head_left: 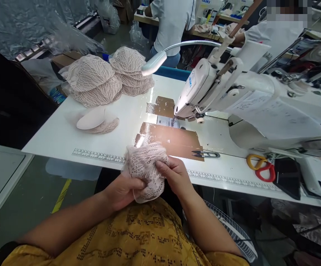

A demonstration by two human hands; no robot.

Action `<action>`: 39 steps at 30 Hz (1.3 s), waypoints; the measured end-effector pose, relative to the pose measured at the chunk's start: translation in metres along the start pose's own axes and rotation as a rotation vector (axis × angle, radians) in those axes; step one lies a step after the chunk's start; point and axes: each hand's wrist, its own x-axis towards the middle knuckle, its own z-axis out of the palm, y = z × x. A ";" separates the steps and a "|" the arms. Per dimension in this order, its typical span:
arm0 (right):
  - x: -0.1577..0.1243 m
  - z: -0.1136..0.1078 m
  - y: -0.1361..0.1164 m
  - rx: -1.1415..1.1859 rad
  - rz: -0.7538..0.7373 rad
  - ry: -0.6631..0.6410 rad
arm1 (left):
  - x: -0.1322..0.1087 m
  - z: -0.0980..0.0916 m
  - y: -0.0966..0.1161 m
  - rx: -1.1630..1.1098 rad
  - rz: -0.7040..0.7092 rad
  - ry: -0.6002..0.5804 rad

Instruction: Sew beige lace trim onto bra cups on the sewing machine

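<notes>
A pale pink lace cup piece (pixel 146 166) is held over my lap at the near edge of the white sewing table (pixel 66 136). My left hand (pixel 123 190) grips its lower left side with fingers curled round it. My right hand (pixel 174 173) pinches its right edge, thumb on top. Beyond them stands the white sewing machine (pixel 232 92), its needle area lit by a gooseneck lamp (pixel 154 62). Small thread snips (pixel 206 154) lie on the table right of my hands.
Two stacks of lace cups (pixel 107 75) sit at the table's far left, with a single foam cup (pixel 94 120) in front. Red and yellow scissors (pixel 261 168) and a black phone (pixel 287 177) lie at the right. Other people sit at machines behind.
</notes>
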 end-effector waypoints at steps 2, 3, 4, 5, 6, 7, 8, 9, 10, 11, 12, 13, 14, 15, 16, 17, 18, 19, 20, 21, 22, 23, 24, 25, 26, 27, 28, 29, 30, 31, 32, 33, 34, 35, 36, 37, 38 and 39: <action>0.002 -0.002 -0.001 0.082 -0.003 0.122 | 0.003 -0.005 -0.002 -0.031 0.000 0.049; 0.003 -0.003 -0.002 0.135 -0.015 0.200 | 0.002 -0.009 -0.001 -0.037 0.013 0.057; 0.004 -0.005 -0.004 0.186 -0.033 0.269 | 0.001 -0.014 0.001 -0.020 0.034 0.016; 0.005 -0.007 -0.006 0.227 -0.048 0.320 | -0.003 -0.019 0.006 0.031 0.037 -0.071; 0.005 -0.008 -0.009 0.252 -0.052 0.346 | -0.007 -0.026 0.013 0.116 0.019 -0.192; 0.005 -0.010 -0.013 0.258 -0.051 0.345 | -0.013 -0.031 0.023 0.208 0.000 -0.346; 0.005 -0.010 -0.017 0.243 -0.044 0.315 | -0.018 -0.036 0.035 0.354 -0.051 -0.476; 0.004 -0.010 -0.021 0.209 -0.028 0.260 | -0.024 -0.040 0.048 0.461 -0.034 -0.557; 0.003 -0.009 -0.024 0.163 -0.004 0.192 | -0.028 -0.042 0.061 0.505 0.068 -0.536; 0.001 -0.007 -0.027 0.112 0.021 0.118 | -0.031 -0.042 0.073 0.559 0.204 -0.421; 0.000 -0.004 -0.029 0.067 0.039 0.045 | -0.031 -0.041 0.083 0.657 0.303 -0.293; -0.001 -0.001 -0.030 0.031 0.050 -0.024 | -0.029 -0.038 0.090 0.765 0.369 -0.182; -0.002 0.003 -0.030 0.003 0.053 -0.083 | -0.025 -0.034 0.093 0.873 0.384 -0.108; -0.002 0.006 -0.030 -0.024 0.043 -0.129 | -0.020 -0.030 0.095 0.943 0.363 -0.086; -0.002 0.008 -0.029 -0.060 0.019 -0.156 | -0.014 -0.027 0.093 0.968 0.323 -0.103; -0.001 0.010 -0.029 -0.107 -0.018 -0.167 | -0.008 -0.024 0.091 0.962 0.283 -0.138; 0.000 0.011 -0.028 -0.157 -0.065 -0.160 | -0.002 -0.022 0.087 0.946 0.256 -0.171; 0.001 0.010 -0.027 -0.204 -0.118 -0.137 | 0.002 -0.021 0.084 0.943 0.241 -0.194; 0.003 0.009 -0.027 -0.239 -0.172 -0.105 | 0.005 -0.021 0.081 0.960 0.237 -0.205; 0.005 0.008 -0.026 -0.258 -0.215 -0.071 | 0.006 -0.021 0.079 0.992 0.240 -0.209; 0.007 0.007 -0.026 -0.260 -0.244 -0.039 | 0.007 -0.021 0.078 1.029 0.241 -0.209; 0.009 0.005 -0.026 -0.251 -0.255 -0.013 | 0.008 -0.022 0.079 1.062 0.237 -0.209; 0.012 0.004 -0.026 -0.239 -0.253 0.006 | 0.008 -0.023 0.080 1.086 0.228 -0.213; 0.014 0.003 -0.026 -0.231 -0.240 0.017 | 0.009 -0.023 0.082 1.102 0.219 -0.217; 0.017 0.003 -0.026 -0.225 -0.221 0.023 | 0.010 -0.023 0.085 1.110 0.214 -0.212; 0.020 0.002 -0.026 -0.224 -0.202 0.026 | 0.012 -0.023 0.088 1.116 0.214 -0.199; 0.023 0.002 -0.027 -0.226 -0.186 0.027 | 0.015 -0.022 0.090 1.115 0.213 -0.182; 0.026 0.001 -0.027 -0.232 -0.173 0.028 | 0.018 -0.021 0.093 1.107 0.215 -0.165; 0.028 0.001 -0.028 -0.239 -0.164 0.032 | 0.022 -0.019 0.096 1.094 0.215 -0.150; 0.031 0.000 -0.029 -0.247 -0.157 0.036 | 0.026 -0.018 0.098 1.081 0.213 -0.138; 0.033 -0.001 -0.029 -0.252 -0.156 0.039 | 0.031 -0.016 0.100 1.069 0.210 -0.127; 0.035 -0.002 -0.030 -0.257 -0.155 0.041 | 0.035 -0.014 0.101 1.059 0.209 -0.116; 0.037 -0.004 -0.030 -0.263 -0.155 0.041 | 0.039 -0.013 0.102 1.051 0.210 -0.106; 0.039 -0.007 -0.030 -0.275 -0.152 0.038 | 0.042 -0.011 0.103 1.045 0.212 -0.095; 0.040 -0.010 -0.030 -0.291 -0.141 0.029 | 0.046 -0.010 0.104 1.036 0.211 -0.087; 0.041 -0.014 -0.030 -0.302 -0.124 0.018 | 0.049 -0.009 0.104 1.025 0.209 -0.083; 0.042 -0.019 -0.030 -0.300 -0.102 0.003 | 0.052 -0.008 0.105 1.011 0.203 -0.082; 0.043 -0.023 -0.030 -0.280 -0.081 -0.015 | 0.054 -0.007 0.105 0.997 0.194 -0.086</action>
